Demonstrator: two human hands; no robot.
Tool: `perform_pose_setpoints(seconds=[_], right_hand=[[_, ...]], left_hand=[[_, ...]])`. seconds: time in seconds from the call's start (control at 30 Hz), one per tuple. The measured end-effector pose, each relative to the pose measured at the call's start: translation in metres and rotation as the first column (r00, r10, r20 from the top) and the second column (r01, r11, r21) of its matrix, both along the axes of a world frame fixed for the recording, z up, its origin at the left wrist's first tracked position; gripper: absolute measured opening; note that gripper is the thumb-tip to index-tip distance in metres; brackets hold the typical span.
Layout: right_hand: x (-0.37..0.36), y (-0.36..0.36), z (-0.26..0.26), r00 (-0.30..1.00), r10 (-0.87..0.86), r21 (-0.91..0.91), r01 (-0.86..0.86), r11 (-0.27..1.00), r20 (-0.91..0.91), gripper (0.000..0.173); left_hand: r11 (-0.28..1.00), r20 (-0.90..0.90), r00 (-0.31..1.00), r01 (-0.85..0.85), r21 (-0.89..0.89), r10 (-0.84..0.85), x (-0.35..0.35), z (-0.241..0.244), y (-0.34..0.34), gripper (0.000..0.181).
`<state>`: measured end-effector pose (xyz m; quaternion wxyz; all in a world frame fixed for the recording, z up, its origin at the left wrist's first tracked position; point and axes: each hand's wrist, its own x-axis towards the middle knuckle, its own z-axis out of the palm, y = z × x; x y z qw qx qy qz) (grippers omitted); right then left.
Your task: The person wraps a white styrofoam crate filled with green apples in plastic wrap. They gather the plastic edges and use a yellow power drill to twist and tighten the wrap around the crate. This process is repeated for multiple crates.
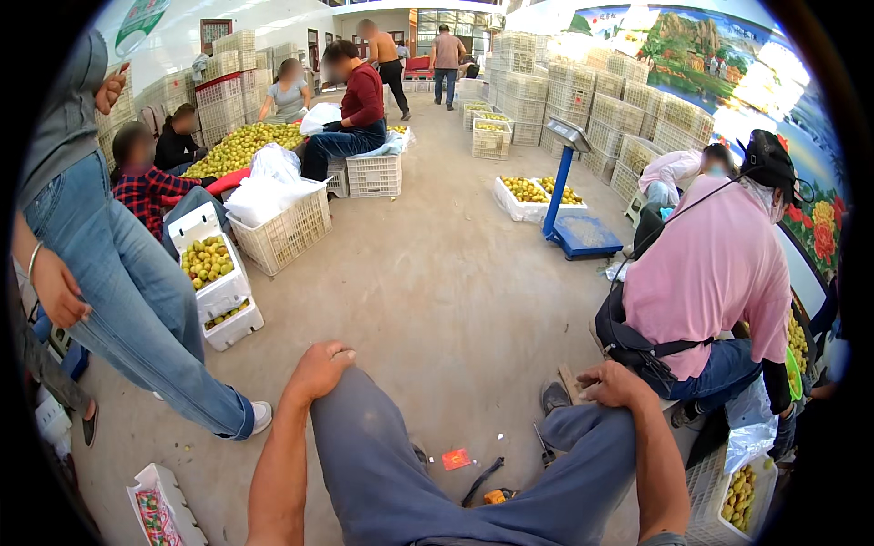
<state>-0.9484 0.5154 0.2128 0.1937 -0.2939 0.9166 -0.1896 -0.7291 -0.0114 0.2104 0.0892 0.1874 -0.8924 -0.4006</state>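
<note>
My left hand (pixel 321 370) rests on my left knee, its fingers draped over the grey trouser cloth (pixel 372 416). Near my right knee, my right hand (pixel 608 383) lies loosely curled, holding nothing that I can see. A strip of wood (pixel 569 384) shows just beyond its fingertips, beside my shoe (pixel 555 397). Between my legs a screwdriver-like tool (pixel 546 450) lies on the floor. Close to it are a dark strap (pixel 482 480), an orange-and-black object (pixel 498 496), possibly a tape measure, and a red paper piece (pixel 456 458).
A person in jeans (pixel 136 286) stands at left beside foam boxes of fruit (pixel 229 290). Another person in pink (pixel 703 273) sits close at right by a fruit crate (pixel 707 488). Ahead stand a blue platform scale (pixel 584 235), stacked crates (pixel 526 102) and a fruit heap (pixel 249 145) with seated people.
</note>
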Motion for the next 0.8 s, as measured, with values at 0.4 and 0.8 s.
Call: perform_pose_setpoints(seconds=[0.4,0.8], right_hand=[[0.006,0.001,0.009,0.983,0.177,0.047,-0.175,0.984,-0.057,0.047],[0.012,-0.011,0.01,0.95,0.31,-0.027,-0.311,0.95,-0.043,0.046]], left_hand=[[1.0,0.055,0.998,0.003,-0.03,-0.001,-0.019,0.022,0.026,0.04],[0.999,0.025,1.0,0.009,-0.04,-0.008,-0.015,0.026,0.041,0.035]])
